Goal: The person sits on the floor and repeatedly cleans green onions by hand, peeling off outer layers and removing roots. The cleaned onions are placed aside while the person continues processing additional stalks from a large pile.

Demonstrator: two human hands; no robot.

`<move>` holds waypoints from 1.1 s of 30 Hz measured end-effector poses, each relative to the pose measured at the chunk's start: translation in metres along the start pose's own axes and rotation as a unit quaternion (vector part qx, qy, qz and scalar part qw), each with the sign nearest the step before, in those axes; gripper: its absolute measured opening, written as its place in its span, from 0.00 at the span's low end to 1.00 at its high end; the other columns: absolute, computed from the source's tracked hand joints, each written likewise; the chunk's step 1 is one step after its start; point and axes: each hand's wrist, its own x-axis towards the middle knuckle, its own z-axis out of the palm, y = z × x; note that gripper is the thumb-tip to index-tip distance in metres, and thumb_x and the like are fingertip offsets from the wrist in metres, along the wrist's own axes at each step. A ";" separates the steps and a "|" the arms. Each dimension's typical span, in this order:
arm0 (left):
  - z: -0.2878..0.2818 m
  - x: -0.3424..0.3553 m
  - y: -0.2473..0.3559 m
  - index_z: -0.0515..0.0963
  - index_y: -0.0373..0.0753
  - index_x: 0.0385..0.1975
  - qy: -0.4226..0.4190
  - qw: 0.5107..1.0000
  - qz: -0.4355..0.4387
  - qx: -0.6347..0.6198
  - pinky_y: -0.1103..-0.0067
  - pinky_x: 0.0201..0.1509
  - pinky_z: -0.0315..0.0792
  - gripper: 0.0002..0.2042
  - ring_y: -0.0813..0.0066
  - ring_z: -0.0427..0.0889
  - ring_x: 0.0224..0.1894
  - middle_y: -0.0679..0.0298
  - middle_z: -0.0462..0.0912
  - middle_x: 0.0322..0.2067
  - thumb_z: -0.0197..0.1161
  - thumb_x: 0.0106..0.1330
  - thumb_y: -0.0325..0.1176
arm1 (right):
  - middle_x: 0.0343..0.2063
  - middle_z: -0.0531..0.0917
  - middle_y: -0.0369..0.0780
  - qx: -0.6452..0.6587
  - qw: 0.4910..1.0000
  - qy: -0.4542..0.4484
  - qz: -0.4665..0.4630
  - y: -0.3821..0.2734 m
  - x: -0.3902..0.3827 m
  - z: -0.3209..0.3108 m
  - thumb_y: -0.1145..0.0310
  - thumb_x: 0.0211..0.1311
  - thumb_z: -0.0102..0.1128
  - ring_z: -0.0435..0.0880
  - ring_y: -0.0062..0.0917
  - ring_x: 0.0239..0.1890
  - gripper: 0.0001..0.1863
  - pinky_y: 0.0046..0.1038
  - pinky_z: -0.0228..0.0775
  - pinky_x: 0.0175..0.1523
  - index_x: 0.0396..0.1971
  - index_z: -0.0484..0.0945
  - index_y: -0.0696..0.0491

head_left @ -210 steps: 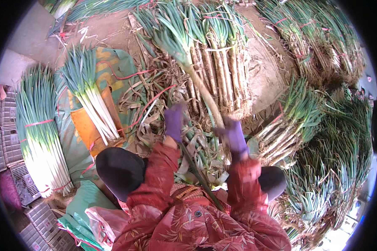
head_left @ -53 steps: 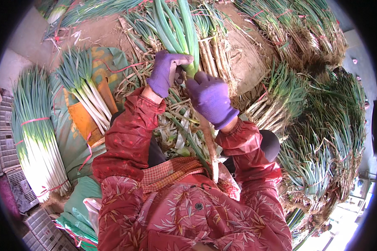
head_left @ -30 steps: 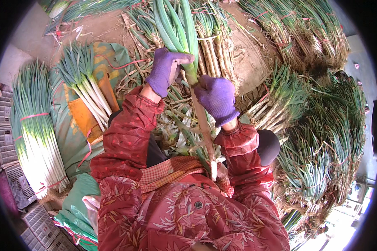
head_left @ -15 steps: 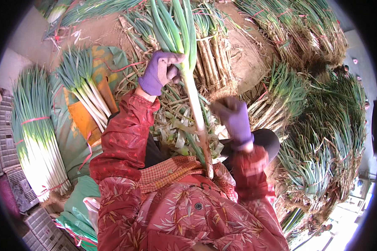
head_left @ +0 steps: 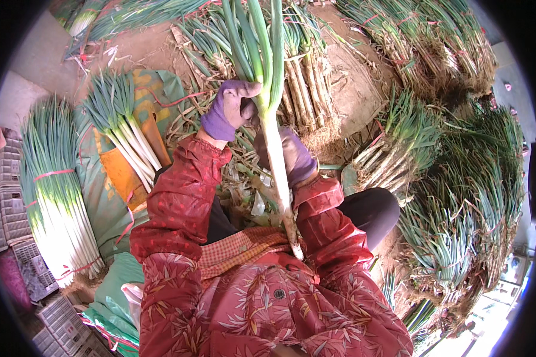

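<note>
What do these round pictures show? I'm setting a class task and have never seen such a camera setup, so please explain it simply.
No machine here: a person works in purple gloves. A wide fisheye camera on the head looks down, so edges bend; picture left is the person's left. The left hand grips a green-and-white stalk, leaves up, lower end toward the body. The right hand is behind it; whether it touches is hidden. At left lie a tied bundle and a smaller group of stalks over an orange sheet; ahead are browner stalks, at right a large leafy heap.
</note>
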 end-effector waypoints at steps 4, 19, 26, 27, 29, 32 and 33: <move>-0.015 -0.001 0.016 0.72 0.41 0.19 0.047 0.992 -0.044 -0.109 0.78 0.12 0.59 0.14 0.75 0.62 0.07 0.69 0.63 0.07 0.62 0.59 0.42 | 0.25 0.77 0.42 0.154 0.971 -0.168 -0.069 0.088 -0.041 0.022 0.62 0.60 0.55 0.77 0.31 0.31 0.12 0.31 0.70 0.38 0.33 0.78 0.57; -0.003 -0.003 0.022 0.71 0.31 0.51 -0.048 0.984 -0.095 -0.142 0.80 0.17 0.67 0.20 0.78 0.74 0.17 0.56 0.81 0.34 0.56 0.64 0.39 | 0.23 0.81 0.38 0.074 0.989 0.125 0.023 -0.032 -0.034 0.028 0.41 0.59 0.52 0.77 0.16 0.16 0.33 0.16 0.68 0.17 0.45 0.71 0.59; -0.013 0.008 0.001 0.76 0.34 0.40 -0.061 0.982 -0.146 -0.100 0.81 0.13 0.62 0.16 0.81 0.68 0.12 0.64 0.78 0.22 0.60 0.60 0.40 | 0.27 0.82 0.39 -0.240 0.932 0.200 -0.181 -0.028 -0.013 0.006 0.55 0.63 0.55 0.81 0.18 0.22 0.19 0.19 0.73 0.21 0.36 0.78 0.59; -0.006 0.005 0.005 0.78 0.36 0.36 -0.025 0.983 -0.148 -0.105 0.82 0.11 0.60 0.13 0.80 0.69 0.11 0.65 0.78 0.23 0.59 0.59 0.39 | 0.27 0.82 0.39 -0.130 0.955 0.220 -0.151 -0.032 -0.004 0.004 0.58 0.62 0.57 0.80 0.17 0.22 0.17 0.20 0.73 0.22 0.36 0.78 0.58; 0.001 0.003 0.007 0.79 0.36 0.34 0.022 0.989 -0.122 -0.082 0.83 0.11 0.61 0.12 0.79 0.71 0.12 0.67 0.78 0.23 0.58 0.58 0.39 | 0.22 0.81 0.38 -0.148 0.953 0.244 -0.102 -0.051 0.009 0.007 0.63 0.59 0.60 0.77 0.21 0.18 0.11 0.23 0.67 0.21 0.30 0.79 0.56; 0.014 0.000 0.020 0.80 0.36 0.36 0.074 0.990 -0.106 -0.061 0.82 0.12 0.66 0.12 0.77 0.76 0.16 0.66 0.80 0.27 0.57 0.58 0.37 | 0.13 0.77 0.39 -0.533 0.794 0.275 -0.098 -0.084 0.012 0.024 0.67 0.55 0.62 0.73 0.26 0.13 0.11 0.29 0.61 0.18 0.17 0.77 0.55; 0.014 -0.001 0.025 0.80 0.36 0.37 0.076 0.990 -0.117 -0.012 0.82 0.12 0.67 0.13 0.77 0.77 0.16 0.66 0.80 0.28 0.57 0.58 0.37 | 0.12 0.77 0.39 -0.546 0.779 0.276 -0.138 -0.086 0.011 0.028 0.66 0.54 0.62 0.73 0.26 0.12 0.11 0.29 0.61 0.18 0.16 0.77 0.55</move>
